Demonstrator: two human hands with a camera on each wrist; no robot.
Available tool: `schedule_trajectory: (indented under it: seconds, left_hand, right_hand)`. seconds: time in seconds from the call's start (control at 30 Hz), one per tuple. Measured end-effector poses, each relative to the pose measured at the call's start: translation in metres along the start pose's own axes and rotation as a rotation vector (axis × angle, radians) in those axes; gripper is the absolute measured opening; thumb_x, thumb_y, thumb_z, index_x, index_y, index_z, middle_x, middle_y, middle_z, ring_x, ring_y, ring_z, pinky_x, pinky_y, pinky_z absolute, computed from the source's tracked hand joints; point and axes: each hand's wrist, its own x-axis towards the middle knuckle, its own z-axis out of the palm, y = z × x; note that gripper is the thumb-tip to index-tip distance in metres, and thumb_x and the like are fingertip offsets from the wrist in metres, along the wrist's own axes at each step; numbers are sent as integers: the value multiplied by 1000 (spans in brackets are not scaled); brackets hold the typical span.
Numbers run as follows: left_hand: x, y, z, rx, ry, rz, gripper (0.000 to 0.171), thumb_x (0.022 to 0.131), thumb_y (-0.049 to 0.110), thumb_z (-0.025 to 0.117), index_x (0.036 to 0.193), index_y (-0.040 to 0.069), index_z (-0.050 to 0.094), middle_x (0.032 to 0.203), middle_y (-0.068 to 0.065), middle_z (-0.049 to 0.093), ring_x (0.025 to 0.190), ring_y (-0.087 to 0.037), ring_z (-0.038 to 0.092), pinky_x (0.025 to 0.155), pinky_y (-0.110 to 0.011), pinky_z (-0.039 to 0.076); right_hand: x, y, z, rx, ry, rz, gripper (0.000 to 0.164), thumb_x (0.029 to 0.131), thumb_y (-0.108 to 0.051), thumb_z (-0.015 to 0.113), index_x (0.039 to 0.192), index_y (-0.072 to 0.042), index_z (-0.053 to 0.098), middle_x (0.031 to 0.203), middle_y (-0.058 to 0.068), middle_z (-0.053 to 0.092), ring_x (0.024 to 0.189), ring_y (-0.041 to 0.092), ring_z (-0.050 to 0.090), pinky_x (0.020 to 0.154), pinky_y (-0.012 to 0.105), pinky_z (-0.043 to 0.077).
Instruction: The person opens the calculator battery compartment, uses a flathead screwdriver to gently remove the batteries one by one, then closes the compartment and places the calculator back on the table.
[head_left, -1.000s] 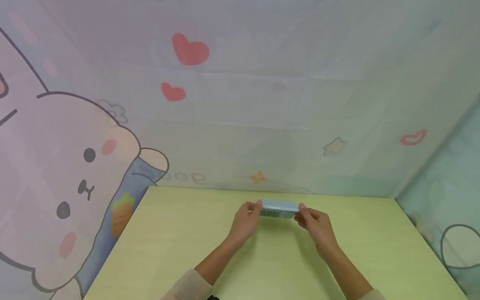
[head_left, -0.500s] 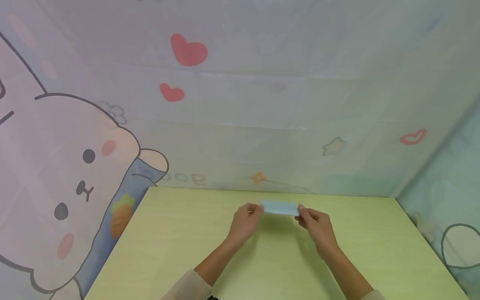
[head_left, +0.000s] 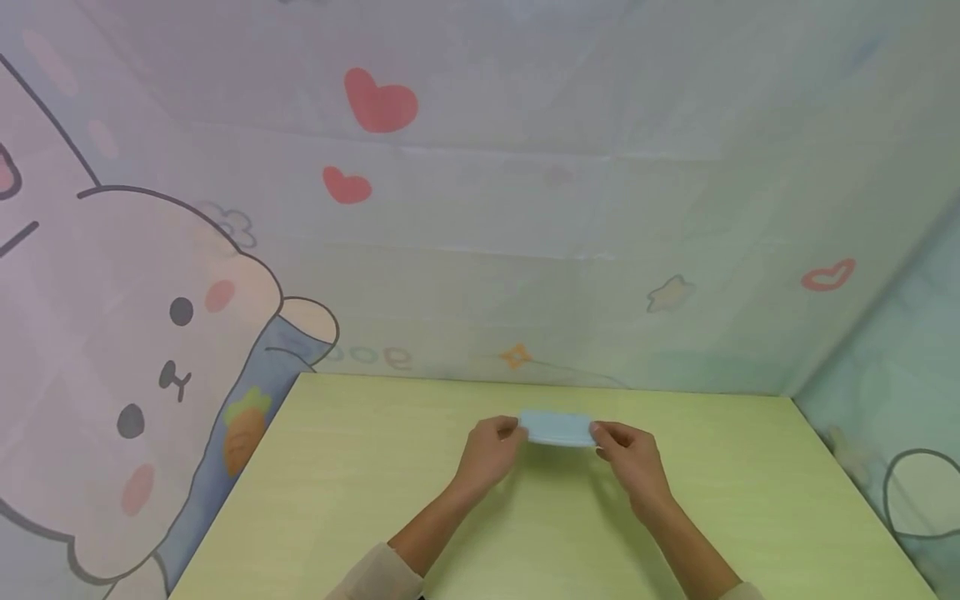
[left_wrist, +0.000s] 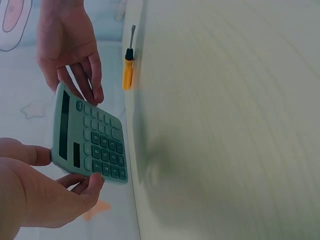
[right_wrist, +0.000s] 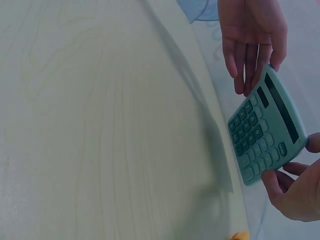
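Note:
A mint-green calculator (head_left: 557,428) is held up off the table between both hands. The left hand (head_left: 489,454) pinches its left side, and the right hand (head_left: 633,462) grips its right side. Its keys and dark display strip show in the left wrist view, where the calculator (left_wrist: 92,135) tilts. In the right wrist view the calculator (right_wrist: 267,127) also shows its keyed face. From the head only a plain pale-blue surface is visible. A screwdriver (left_wrist: 128,72) with a yellow handle lies on the table in the left wrist view; I cannot make it out from the head.
The pale yellow-green table (head_left: 360,467) has a light wood grain. Behind it hangs a backdrop (head_left: 480,208) printed with hearts, stars and a large rabbit, and a pale cloth (head_left: 911,375) runs along the right side.
A second ago the head view showed part of the keys; the calculator has since turned so that only its plain surface shows. Both hands have come slightly nearer with it.

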Motion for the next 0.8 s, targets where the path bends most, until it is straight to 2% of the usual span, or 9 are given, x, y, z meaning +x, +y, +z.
schedule_trajectory:
  seconds: [0.13,0.23,0.47,0.57,0.67,0.8]
  left_hand:
    - [0,-1,0,0,4,12,40,100,23,63,130,-3,71,129,-19,72,125,-40,65,103,-56,53]
    - [1,-2,-1,0,5,26,38,98,20,63,128,-2,72,126,-18,73,123,-40,66,101,-56,54]
    - [1,-6,-1,16,20,56,37,101,23,67,127,-3,73,120,-16,74,120,-37,67,100,-56,53]
    - [1,-9,-1,25,23,69,36,101,23,70,126,-3,74,114,-14,76,114,-34,69,96,-53,56]
    - [1,-10,-2,6,15,57,37,100,22,72,127,-4,73,112,-14,76,110,-32,71,89,-48,59]
    - [0,-12,-3,-25,9,21,38,100,23,73,128,-3,73,119,-16,76,112,-32,73,85,-44,61]
  right_hand:
    - [0,1,2,-3,-2,-6,43,107,-21,65,138,10,64,135,24,67,114,25,69,94,29,56]
    - [0,1,3,-10,0,-16,41,106,-17,65,137,9,64,134,24,67,112,23,68,90,26,56]
    - [0,3,6,-49,-11,-25,40,106,-9,63,143,5,61,142,23,64,127,30,60,89,17,51]
    - [-1,3,7,-63,-9,-34,41,105,-7,63,145,5,60,143,24,63,130,33,59,87,14,50]
    - [-1,3,8,-67,-2,-46,42,105,-7,64,145,4,60,143,24,63,130,33,60,86,13,49]
    - [-1,4,9,-75,-2,-62,42,104,-6,65,145,3,61,144,23,62,130,33,60,86,12,49]
